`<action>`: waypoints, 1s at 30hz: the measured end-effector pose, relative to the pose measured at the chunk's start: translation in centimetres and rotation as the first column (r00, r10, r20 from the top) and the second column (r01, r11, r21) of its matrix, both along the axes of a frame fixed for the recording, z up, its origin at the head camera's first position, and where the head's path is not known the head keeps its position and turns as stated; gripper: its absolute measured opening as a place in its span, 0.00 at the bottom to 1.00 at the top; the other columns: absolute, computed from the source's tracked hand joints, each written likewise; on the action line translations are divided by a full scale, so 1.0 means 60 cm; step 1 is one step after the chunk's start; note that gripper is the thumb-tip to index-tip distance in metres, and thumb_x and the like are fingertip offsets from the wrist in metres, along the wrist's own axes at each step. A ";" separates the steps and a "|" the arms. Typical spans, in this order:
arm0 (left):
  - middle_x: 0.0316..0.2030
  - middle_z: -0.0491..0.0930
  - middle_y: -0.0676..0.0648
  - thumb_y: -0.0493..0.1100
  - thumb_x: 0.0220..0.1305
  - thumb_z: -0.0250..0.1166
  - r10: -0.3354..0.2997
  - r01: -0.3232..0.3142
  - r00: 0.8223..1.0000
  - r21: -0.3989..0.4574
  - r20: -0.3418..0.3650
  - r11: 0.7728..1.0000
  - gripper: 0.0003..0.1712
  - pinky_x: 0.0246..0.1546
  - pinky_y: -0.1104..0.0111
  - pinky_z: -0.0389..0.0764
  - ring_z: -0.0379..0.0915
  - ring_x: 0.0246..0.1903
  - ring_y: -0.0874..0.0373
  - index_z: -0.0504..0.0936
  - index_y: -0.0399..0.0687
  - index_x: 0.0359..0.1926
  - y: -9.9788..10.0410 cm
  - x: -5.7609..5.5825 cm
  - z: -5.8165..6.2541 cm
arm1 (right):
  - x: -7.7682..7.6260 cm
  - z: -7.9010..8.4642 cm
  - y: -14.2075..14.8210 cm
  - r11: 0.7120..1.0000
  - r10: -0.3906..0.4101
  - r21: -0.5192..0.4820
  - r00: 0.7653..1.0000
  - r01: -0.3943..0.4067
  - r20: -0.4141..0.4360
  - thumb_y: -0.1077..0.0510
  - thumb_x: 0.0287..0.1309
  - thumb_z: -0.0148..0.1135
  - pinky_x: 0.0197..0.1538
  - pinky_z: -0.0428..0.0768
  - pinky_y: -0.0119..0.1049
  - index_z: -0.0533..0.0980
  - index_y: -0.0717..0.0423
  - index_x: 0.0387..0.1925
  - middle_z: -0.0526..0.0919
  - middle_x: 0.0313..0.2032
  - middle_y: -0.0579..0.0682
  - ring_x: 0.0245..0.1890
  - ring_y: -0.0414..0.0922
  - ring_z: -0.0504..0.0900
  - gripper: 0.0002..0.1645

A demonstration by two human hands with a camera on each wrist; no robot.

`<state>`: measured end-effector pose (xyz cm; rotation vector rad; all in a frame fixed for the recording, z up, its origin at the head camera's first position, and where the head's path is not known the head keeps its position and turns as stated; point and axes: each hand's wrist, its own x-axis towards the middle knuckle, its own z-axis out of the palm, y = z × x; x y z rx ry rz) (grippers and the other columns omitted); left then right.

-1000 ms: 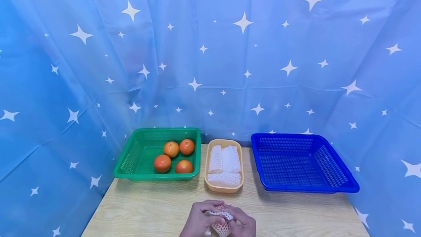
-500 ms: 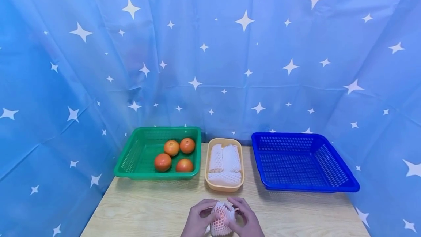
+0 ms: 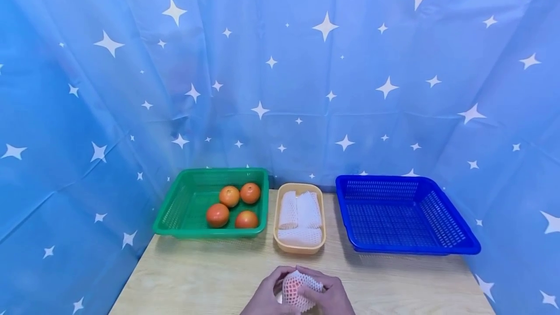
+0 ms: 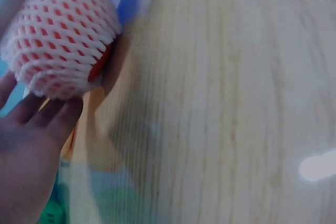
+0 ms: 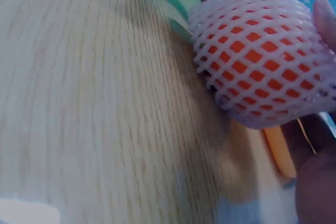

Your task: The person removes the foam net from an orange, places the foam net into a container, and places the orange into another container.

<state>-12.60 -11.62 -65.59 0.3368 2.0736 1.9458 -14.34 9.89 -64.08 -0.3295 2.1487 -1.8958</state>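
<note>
Low in the head view, a red tomato (image 3: 294,287) sits inside a white foam net sleeve (image 3: 312,283). My left hand (image 3: 268,295) holds it from the left, and my right hand (image 3: 336,298) grips it from the right, with the thumb across the netting. In the left wrist view, red skin shows bare at one end of the sleeve (image 4: 63,35). From the right wrist, the netting (image 5: 257,59) is seen stretched round the tomato, with orange-red skin through its holes. Both hands are close over the wooden table (image 3: 197,276).
A green basket (image 3: 192,233) at back left holds several tomatoes (image 3: 217,215). In the middle, a small cream tray (image 3: 299,249) holds several flat white foam net sleeves (image 3: 299,237). On the right stands a blue basket (image 3: 415,248). A blue star-patterned curtain (image 3: 280,86) hangs behind.
The sleeve's bunched edge was between the fingers over the tomato; the netting now covers more of the tomato, which has been turned and tilted to the right in both hands.
</note>
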 end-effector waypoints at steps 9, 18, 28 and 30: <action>0.55 0.84 0.54 0.48 0.52 0.81 0.135 -0.139 0.975 -0.010 -0.177 0.990 0.26 0.56 0.70 0.82 0.79 0.57 0.61 0.83 0.61 0.52 0.012 -0.003 0.005 | 0.004 0.016 -0.031 0.974 -0.225 -0.051 0.968 0.221 -0.109 0.56 0.50 0.79 0.55 0.81 0.25 0.89 0.54 0.43 0.91 0.45 0.49 0.48 0.38 0.89 0.17; 0.49 0.88 0.50 0.44 0.54 0.80 0.260 -0.250 0.955 0.082 -0.145 0.965 0.13 0.54 0.70 0.80 0.82 0.51 0.59 0.87 0.50 0.39 0.027 -0.007 0.022 | 0.007 0.008 -0.043 0.957 -0.285 -0.188 0.844 0.222 -0.455 0.70 0.51 0.75 0.42 0.87 0.28 0.89 0.61 0.41 0.92 0.37 0.54 0.38 0.39 0.91 0.13; 0.61 0.80 0.37 0.40 0.68 0.69 0.074 -0.069 0.997 0.186 -0.019 0.980 0.21 0.58 0.73 0.79 0.80 0.58 0.59 0.80 0.40 0.60 -0.001 -0.022 0.014 | -0.006 0.012 -0.012 1.000 -0.003 0.016 0.943 0.009 -0.333 0.59 0.62 0.71 0.62 0.79 0.32 0.77 0.50 0.65 0.84 0.61 0.48 0.62 0.41 0.81 0.29; 0.63 0.79 0.37 0.41 0.70 0.67 0.061 -0.058 0.998 0.164 -0.013 0.985 0.24 0.60 0.74 0.77 0.78 0.60 0.58 0.76 0.41 0.64 -0.011 -0.024 0.013 | -0.008 0.013 -0.003 0.993 0.084 0.104 0.952 -0.055 -0.296 0.56 0.63 0.71 0.66 0.76 0.33 0.72 0.44 0.69 0.79 0.66 0.44 0.66 0.39 0.76 0.34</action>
